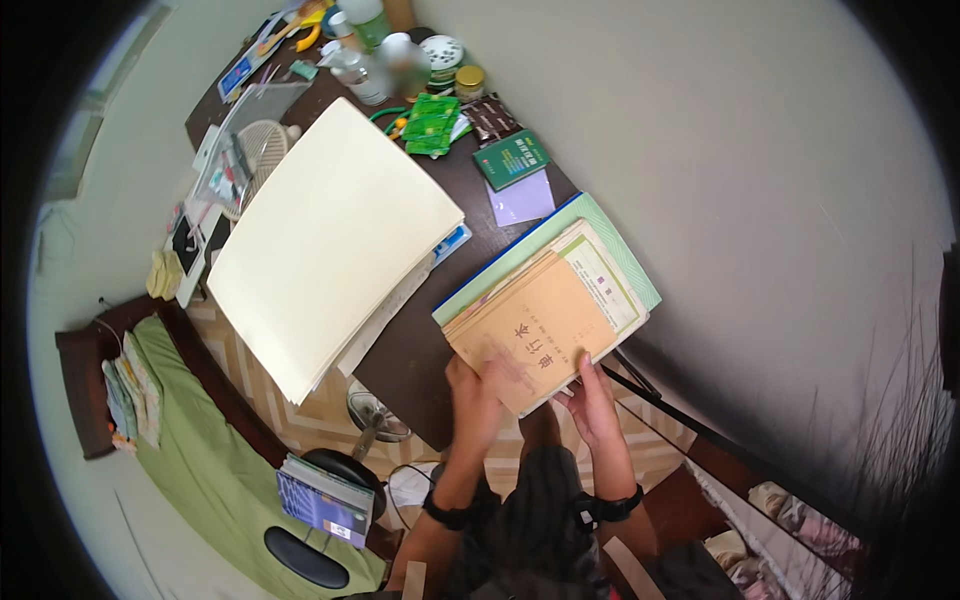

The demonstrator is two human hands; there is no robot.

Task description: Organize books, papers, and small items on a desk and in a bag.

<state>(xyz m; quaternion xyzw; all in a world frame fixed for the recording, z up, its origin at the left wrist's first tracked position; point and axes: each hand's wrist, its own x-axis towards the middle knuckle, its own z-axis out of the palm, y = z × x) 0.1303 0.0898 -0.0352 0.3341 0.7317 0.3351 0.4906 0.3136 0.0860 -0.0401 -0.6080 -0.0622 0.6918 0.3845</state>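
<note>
Both hands hold a stack of booklets by its near end. A tan exercise book [540, 337] with printed writing lies on top, and a white and green printed booklet [600, 277] shows beneath it. My left hand [476, 394] grips the left near corner, its thumb blurred over the cover. My right hand [592, 401] has the thumb on top at the right near edge, with fingers underneath. Beyond the stack, a pale green patterned folder [615, 255] with a blue edge sticks out. Left of it, a large pile of cream paper sheets [337, 240] covers much of the dark desk [405, 360].
A green book [514, 160] rests on a lilac booklet [523, 199]. Behind are green packets [433, 124], a gold-lidded jar [470, 81] and bottles [360, 75]. A beige fan [262, 154] stands left. Books [326, 499] sit on a black stool [349, 469]; a wall borders the right.
</note>
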